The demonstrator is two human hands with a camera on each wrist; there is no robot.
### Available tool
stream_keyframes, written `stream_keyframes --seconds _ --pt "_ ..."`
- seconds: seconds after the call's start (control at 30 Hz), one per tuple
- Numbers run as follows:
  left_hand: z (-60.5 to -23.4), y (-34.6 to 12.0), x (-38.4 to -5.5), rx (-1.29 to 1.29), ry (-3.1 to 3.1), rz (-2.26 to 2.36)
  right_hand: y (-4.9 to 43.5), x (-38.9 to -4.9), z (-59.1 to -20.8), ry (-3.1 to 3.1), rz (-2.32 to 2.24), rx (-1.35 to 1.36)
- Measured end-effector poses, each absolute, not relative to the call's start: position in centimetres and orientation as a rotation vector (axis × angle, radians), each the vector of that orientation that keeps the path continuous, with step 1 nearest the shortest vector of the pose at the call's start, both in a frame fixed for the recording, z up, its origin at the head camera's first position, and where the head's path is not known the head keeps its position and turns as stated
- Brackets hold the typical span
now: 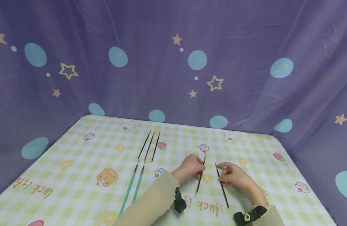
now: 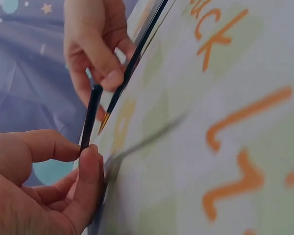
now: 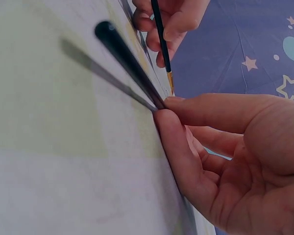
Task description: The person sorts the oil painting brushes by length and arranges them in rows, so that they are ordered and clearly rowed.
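Between thumb and fingers, my left hand [image 1: 192, 164] pinches a thin black paintbrush [image 1: 201, 180], bristle end pointing away from me. A second black paintbrush [image 1: 223, 192] is pinched near its bristles by my right hand [image 1: 233, 176], a short way to the right. The left wrist view shows the handle [image 2: 92, 115] of the left brush rising from the fingertips, its end off the cloth. In the right wrist view, the handle [image 3: 127, 61] of the right brush tilts up above its shadow. Both hands are low over the table.
A checked tablecloth [image 1: 77, 150] with printed cartoons covers the table. Three black paintbrushes [image 1: 149, 146] lie side by side at the back, left of my hands. Nearer lie two teal-handled brushes [image 1: 130, 185], partly beside my left sleeve. A purple curtain [image 1: 151, 84] hangs behind.
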State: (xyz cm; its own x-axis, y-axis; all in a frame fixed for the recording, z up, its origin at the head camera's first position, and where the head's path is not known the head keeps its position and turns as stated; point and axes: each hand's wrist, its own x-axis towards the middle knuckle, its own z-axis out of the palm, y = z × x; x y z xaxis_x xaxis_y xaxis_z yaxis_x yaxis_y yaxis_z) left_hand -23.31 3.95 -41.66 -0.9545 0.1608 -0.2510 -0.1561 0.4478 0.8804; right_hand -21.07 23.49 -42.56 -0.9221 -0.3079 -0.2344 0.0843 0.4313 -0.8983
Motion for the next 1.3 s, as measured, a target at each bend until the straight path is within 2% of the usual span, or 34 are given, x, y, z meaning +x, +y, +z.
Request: stream_keyframes --seconds 0.53,0.97,1.3 --pt "-42.8 -0.6 -26.1 0.086 2.296 1.832 23.4 -21.1 -42.5 2.321 -1.486 -0.175" --pt "-42.2 -4.9 -27.6 0.009 2.385 1.908 23.3 -21.1 -42.5 2.336 -1.476 -0.142" --pt "-42.6 -7.2 -29.3 -0.077 2.649 1.714 23.5 -21.3 -43.0 2.324 -1.501 -0.143"
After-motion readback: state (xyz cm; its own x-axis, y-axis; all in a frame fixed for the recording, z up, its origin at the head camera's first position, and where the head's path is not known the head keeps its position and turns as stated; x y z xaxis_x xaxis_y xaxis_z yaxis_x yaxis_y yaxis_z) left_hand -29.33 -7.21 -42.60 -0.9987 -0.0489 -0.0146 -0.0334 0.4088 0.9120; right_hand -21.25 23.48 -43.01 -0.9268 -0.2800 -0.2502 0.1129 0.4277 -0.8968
